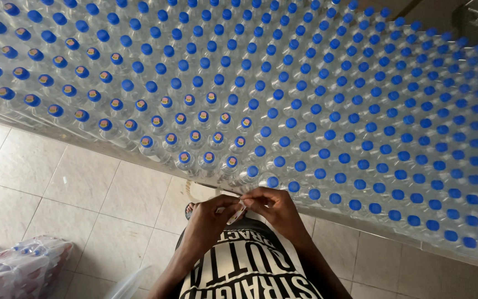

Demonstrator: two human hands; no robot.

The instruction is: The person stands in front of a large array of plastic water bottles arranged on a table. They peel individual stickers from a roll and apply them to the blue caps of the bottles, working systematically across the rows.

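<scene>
A wide stack of clear plastic bottles with blue caps (283, 111) fills the upper view, wrapped in clear film. Some caps at the left carry small round stickers (184, 158). Just below the stack's near edge, my left hand (208, 218) and my right hand (275, 207) meet over my chest. Both pinch a small pale strip (239, 210) between their fingertips; I cannot tell what the strip is. My shirt is black with white print (250, 266).
Beige floor tiles (73, 188) lie to the left and below. A film-wrapped pack of bottles (17, 271) sits at the bottom left corner. A sandalled foot (189, 209) shows beside my left hand.
</scene>
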